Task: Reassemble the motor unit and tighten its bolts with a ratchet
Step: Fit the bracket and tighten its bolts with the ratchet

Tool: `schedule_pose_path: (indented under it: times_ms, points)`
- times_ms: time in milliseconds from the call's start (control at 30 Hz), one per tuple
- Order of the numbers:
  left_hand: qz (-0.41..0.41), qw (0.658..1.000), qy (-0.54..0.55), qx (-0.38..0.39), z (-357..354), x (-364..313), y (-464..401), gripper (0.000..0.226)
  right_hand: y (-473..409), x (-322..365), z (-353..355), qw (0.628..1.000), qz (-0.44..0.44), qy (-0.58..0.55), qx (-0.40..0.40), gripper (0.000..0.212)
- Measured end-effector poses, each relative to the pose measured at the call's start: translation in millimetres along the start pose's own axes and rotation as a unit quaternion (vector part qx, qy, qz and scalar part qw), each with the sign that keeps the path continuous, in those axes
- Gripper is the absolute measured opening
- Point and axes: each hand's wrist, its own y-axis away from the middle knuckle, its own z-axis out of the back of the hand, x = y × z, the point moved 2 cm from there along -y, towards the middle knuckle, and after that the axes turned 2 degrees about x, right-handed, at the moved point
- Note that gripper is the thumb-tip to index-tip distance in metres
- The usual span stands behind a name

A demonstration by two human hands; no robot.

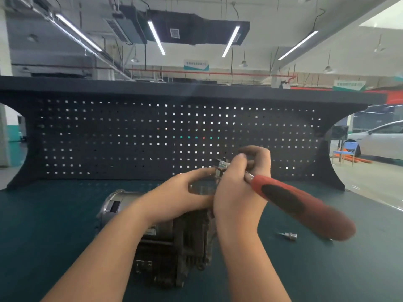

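Note:
The grey metal motor unit (174, 240) lies on the green bench mat (54, 225), partly hidden under my forearms. Above it my right hand (242, 188) grips the ratchet (303, 205) near its metal head, and the red-and-black handle points down to the right. My left hand (181, 197) reaches in from the left, its fingertips pinching at the ratchet head (222, 166). What sits between those fingertips is too blurred to tell. A loose socket or bolt (287, 235) lies on the mat right of the motor.
A dark pegboard back panel (130, 138) rises at the far edge of the bench. Beyond the bench at the right stand a blue chair (346, 151) and a white car (379, 140).

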Motion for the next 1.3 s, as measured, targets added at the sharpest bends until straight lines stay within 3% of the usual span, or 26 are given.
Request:
schedule_pose_path:
  times_ms: [33,100,200,333,500,633,700,833,933,1100,1300]
  points:
    - [0.017,0.996,-0.069,0.052,4,3,-1,0.067,-1,0,2,1.0,0.004,-0.017,0.0,0.012]
    - [0.049,0.986,-0.133,0.085,14,3,-4,0.065,-4,2,5,0.999,-0.011,-0.031,0.012,0.014]
    - [0.042,0.988,-0.134,0.06,11,10,-4,0.055,-6,-1,6,0.992,-0.051,-0.11,0.019,0.023]
    - [0.009,0.986,-0.163,0.044,17,19,-2,0.067,-7,4,10,0.994,-0.031,-0.103,0.017,0.018]
    - [-0.017,0.998,-0.058,0.027,27,18,-5,0.051,-4,9,13,0.981,-0.021,-0.187,-0.039,0.016]
    - [-0.005,0.993,-0.067,0.096,16,18,1,0.058,-6,16,18,0.95,-0.009,-0.302,-0.077,0.021]
    - [-0.001,0.995,-0.067,0.074,13,16,3,0.054,-9,17,17,0.936,-0.019,-0.343,-0.074,0.025]
    - [0.04,0.992,-0.107,-0.051,0,13,7,0.06,-7,6,9,0.925,-0.122,-0.36,-0.002,0.028]
    - [0.065,0.974,-0.175,-0.128,-7,6,12,0.045,-2,-1,0,0.918,-0.172,-0.354,0.044,0.028]
    - [0.08,0.975,-0.168,-0.12,-8,-2,16,0.027,5,-8,-9,0.925,-0.175,-0.321,0.103,0.028]
    - [0.062,0.977,-0.18,-0.094,-8,-3,17,0.021,5,-7,-12,0.938,-0.14,-0.288,0.13,0.023]
